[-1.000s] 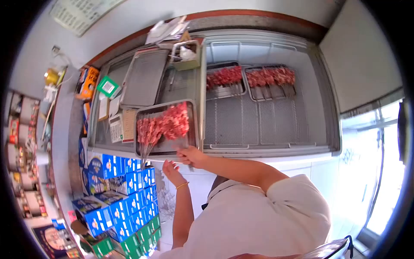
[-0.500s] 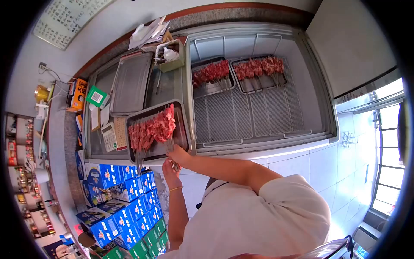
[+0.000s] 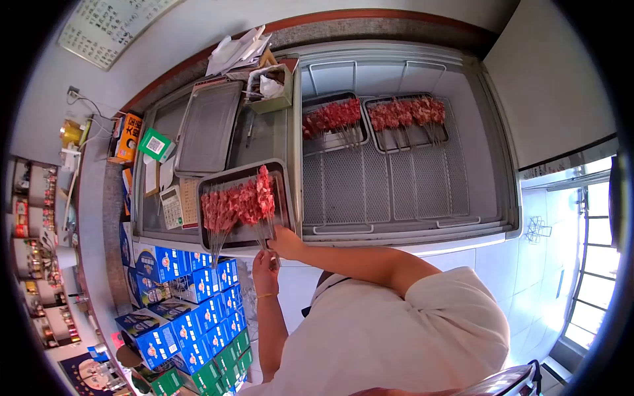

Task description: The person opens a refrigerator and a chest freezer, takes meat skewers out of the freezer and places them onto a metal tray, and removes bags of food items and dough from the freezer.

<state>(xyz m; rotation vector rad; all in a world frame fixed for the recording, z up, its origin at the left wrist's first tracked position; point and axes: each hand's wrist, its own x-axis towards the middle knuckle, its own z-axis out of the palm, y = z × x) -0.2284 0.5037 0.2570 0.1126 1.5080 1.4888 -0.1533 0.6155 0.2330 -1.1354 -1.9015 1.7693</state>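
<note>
A metal tray (image 3: 288, 198) at the front edge of the freezer top holds raw meat skewers (image 3: 238, 203), laid side by side with their sticks pointing towards me. My left hand (image 3: 265, 272) is below the tray's near edge, its fingers closed on the stick ends of the right-hand skewers. Just above it, my right hand (image 3: 285, 243) is at the tray's near right corner, curled against the same sticks. Its fingertips are partly hidden, so I cannot tell how firmly it grips.
Right of the tray, the open chest freezer (image 3: 485, 191) holds two trays of skewers, a left one (image 3: 330, 142) and a right one (image 3: 403, 145), on wire racks. Behind stand an empty-looking tray (image 3: 208, 129) and a box (image 3: 274, 99). A calculator (image 3: 172, 206) lies left; stacked blue cartons (image 3: 198, 310) stand below.
The skewers by my hands are lined up more along the tray's right side. My right hand has shifted slightly right of the sticks. The whole view has moved a little.
</note>
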